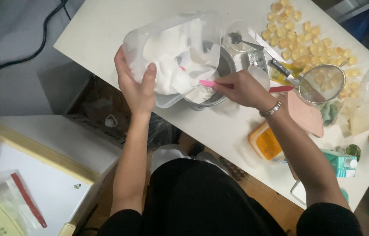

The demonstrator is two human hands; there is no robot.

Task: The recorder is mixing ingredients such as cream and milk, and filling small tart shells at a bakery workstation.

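The left hand holds a clear plastic tub tipped on its side over a metal mixing bowl, which stands near the middle of the tabletop, toward its front edge. The tub is smeared inside with thick white batter or cream. The tub looks light and a little flexible, and its walls are likely slick where the mixture has run, so the firm spot to hold is the rim and side wall, where the hand already sits: fingers wrapped around the outside, thumb pressed over the rim, a closed grip.

The right hand pinches the pink handle of a spatula, fingers closed tight around it, the blade reaching into the tub's mouth against the white mass. A metal bracelet circles that wrist.

Toward the far right corner lie rows of small pale yellow dough pieces. Beside them rest a wire sieve, a knife and a glass with a spoon. Nearer the right front edge sit a pink lid, an orange container and a teal carton.
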